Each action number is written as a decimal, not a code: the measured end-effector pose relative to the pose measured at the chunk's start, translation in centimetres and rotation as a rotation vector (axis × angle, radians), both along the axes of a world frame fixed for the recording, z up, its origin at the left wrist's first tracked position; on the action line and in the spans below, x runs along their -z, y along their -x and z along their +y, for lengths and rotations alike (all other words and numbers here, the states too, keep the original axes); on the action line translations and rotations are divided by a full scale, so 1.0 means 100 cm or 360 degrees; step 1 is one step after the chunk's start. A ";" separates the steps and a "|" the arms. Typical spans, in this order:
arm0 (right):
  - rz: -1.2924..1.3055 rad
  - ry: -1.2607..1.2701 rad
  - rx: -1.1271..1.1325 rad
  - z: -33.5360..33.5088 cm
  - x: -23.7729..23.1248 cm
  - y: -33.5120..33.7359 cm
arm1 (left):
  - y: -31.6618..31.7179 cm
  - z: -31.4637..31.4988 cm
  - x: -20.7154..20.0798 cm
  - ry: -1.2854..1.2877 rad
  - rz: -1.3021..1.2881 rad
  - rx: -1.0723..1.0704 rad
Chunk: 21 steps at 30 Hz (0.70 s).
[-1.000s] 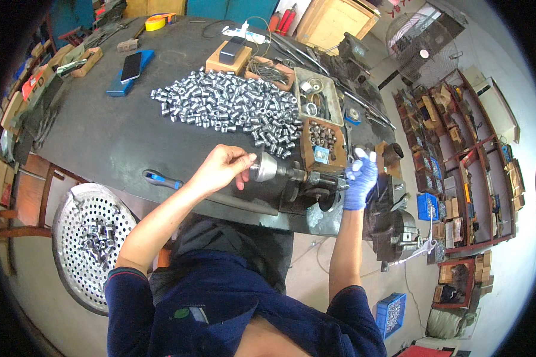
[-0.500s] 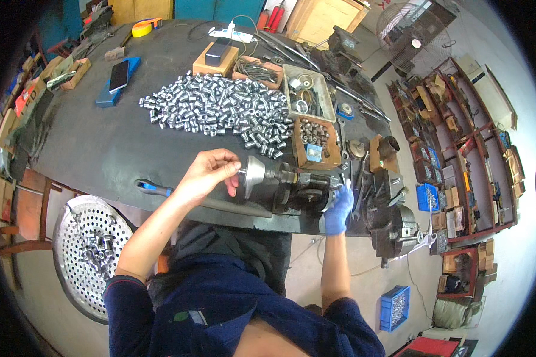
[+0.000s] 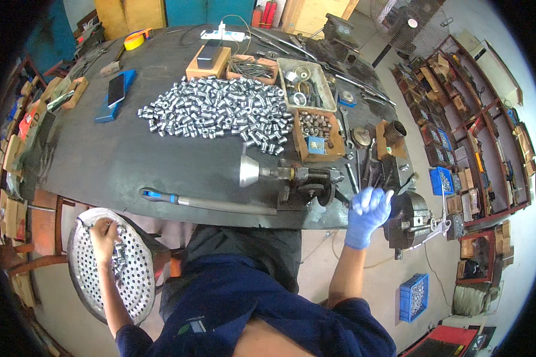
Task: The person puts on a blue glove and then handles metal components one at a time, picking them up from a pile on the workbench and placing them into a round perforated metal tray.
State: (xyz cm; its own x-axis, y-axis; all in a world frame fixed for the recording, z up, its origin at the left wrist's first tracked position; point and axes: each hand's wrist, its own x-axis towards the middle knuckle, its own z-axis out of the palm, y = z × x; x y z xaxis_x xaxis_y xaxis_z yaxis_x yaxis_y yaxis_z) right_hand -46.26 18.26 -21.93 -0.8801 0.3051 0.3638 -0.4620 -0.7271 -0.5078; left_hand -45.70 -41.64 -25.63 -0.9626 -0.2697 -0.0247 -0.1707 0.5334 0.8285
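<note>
Over the round perforated metal stool seat [image 3: 89, 290], my bare left hand [image 3: 103, 236] reaches down with curled fingers beside a small pile of metal fittings [image 3: 119, 262]. Whether a fitting is between those fingertips is hidden. My right hand [image 3: 368, 215], in a blue glove, is closed in a fist at the end of the crank handle [image 3: 342, 199]. That crank belongs to a dark hand-cranked device [image 3: 309, 177] at the bench's near edge. A silver cone-shaped cup [image 3: 249, 171] sits on its left end, with a thin pin sticking up by it.
A large heap of shiny metal fittings [image 3: 220, 107] covers the middle of the dark bench [image 3: 89, 160]. A file [image 3: 220, 204] with a blue-black handle lies along the near edge. Right of the crank stand a vise [image 3: 408, 220] and several wrenches; a cardboard box [image 3: 333, 146] holds darker parts.
My left hand has left the cone-shaped cup and moved down left to the stool. My gloved right hand has shifted right and slightly nearer. The view has shifted a little.
</note>
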 end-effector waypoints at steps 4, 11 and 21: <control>-0.0390 -0.0081 0.0220 -0.004 0.047 -0.007 | -0.013 -0.020 0.000 0.1396 -0.0011 -0.0081; -0.0901 -0.0171 0.0605 -0.012 0.066 0.032 | 0.108 0.155 -0.012 0.0589 0.0761 0.0770; -0.0814 0.0088 0.0319 -0.006 0.066 0.019 | 0.206 0.314 0.031 0.1124 0.0493 0.1173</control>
State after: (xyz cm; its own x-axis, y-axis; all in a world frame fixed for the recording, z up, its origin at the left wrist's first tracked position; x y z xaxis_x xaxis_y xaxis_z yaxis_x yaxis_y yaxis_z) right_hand -48.15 17.71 -28.50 -0.8632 0.4913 -0.1159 -0.2986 -0.6821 -0.6675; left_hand -66.31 -10.25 -28.75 -0.8316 0.5243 0.1832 0.5551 0.7955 0.2432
